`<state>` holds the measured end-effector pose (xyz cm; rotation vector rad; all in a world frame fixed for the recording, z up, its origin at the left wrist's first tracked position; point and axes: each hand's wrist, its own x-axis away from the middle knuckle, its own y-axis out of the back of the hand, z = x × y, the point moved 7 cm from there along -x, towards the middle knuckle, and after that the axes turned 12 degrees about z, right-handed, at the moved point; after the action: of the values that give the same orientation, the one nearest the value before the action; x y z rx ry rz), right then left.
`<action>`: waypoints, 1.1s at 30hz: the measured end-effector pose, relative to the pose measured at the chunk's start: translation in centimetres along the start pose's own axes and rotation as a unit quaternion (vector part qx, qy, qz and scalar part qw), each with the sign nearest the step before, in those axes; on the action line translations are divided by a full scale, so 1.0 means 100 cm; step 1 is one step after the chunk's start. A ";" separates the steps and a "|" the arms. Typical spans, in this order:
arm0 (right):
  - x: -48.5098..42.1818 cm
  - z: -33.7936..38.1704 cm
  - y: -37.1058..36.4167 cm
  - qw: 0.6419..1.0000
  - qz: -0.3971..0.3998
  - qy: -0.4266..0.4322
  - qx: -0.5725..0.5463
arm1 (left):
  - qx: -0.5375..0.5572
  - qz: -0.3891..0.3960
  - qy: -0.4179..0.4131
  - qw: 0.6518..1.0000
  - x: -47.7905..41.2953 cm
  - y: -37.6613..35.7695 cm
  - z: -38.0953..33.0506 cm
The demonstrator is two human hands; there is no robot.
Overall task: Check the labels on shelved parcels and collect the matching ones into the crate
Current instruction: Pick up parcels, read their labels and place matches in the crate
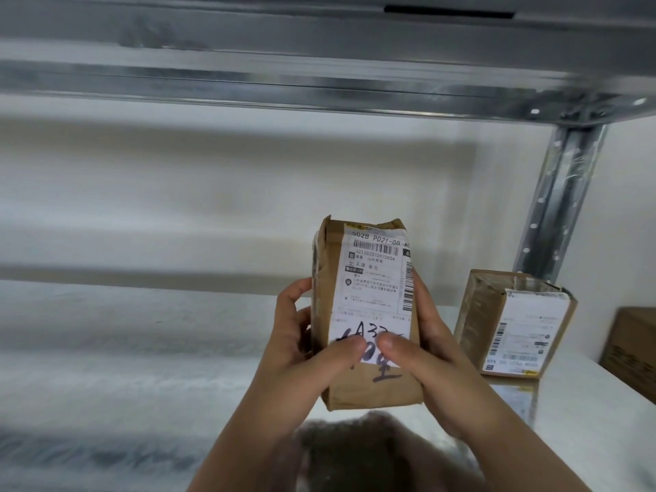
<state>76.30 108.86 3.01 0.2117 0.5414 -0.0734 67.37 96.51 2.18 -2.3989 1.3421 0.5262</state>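
I hold a small brown cardboard parcel [367, 278] upright above the shelf, its white shipping label facing me with a barcode and handwritten marks at the bottom. My left hand [305, 349] grips its left side with the thumb pressed on the label. My right hand [426, 349] grips the right side, thumb also on the label. A second brown parcel [511, 324] with a white label stands on the shelf to the right, apart from my hands. No crate is in view.
The metal shelf surface [124, 367] stretches left and forward. A third brown box [632, 349] sits at the far right edge. A steel upright [561, 200] and the upper shelf beam [284, 83] frame the bay. A white wall lies behind.
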 end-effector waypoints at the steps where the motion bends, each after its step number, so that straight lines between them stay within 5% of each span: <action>1: 0.000 0.001 0.000 1.000 0.000 0.001 0.001 | -0.002 0.005 -0.003 1.000 0.000 -0.001 0.000; 8: 0.000 -0.003 0.005 1.000 -0.028 0.001 0.005 | -0.040 0.006 0.001 0.999 0.000 -0.002 -0.002; 18: 0.004 -0.015 0.021 0.995 -0.090 -0.034 0.029 | -0.020 -0.111 -0.028 0.993 0.003 0.015 -0.007; 27: 0.002 -0.011 0.015 0.997 -0.071 -0.037 0.008 | -0.044 0.022 -0.004 0.999 0.002 0.005 0.001; 33: -0.001 -0.010 0.019 0.994 -0.093 -0.031 0.043 | -0.126 -0.028 0.001 0.992 -0.001 0.004 0.001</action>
<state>75.97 110.93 2.58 0.2426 0.4947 -0.2838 66.91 96.42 2.11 -2.6287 1.2720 0.7174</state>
